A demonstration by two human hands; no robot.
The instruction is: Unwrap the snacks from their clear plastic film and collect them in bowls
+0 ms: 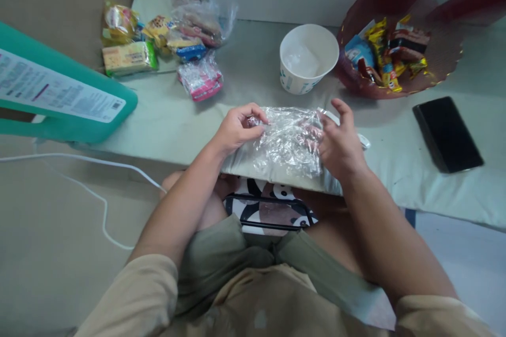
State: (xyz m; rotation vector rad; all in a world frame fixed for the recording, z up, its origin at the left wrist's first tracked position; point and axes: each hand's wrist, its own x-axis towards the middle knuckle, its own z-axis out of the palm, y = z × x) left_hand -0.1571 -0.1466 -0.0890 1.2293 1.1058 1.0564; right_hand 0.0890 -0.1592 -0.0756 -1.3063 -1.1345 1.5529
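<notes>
A crinkled clear plastic bag (290,142) lies spread near the front edge of the covered table. My left hand (239,129) pinches its upper left corner between thumb and fingers. At the bag's right side is my right hand (342,142), fingers apart, one raised; some of its other fingertips show blurred at or through the plastic. Partly hidden behind that hand is a slim white object (363,141). Just beyond the bag stands a white paper tub (302,84), with something whitish inside.
Wrapped snacks (130,58) and a pink packet (201,79) sit at the back left. A reddish bowl (443,63) holds several snacks; a black phone (448,134) lies at right. A green box-like object (118,92) juts in from the left above white cables (98,159).
</notes>
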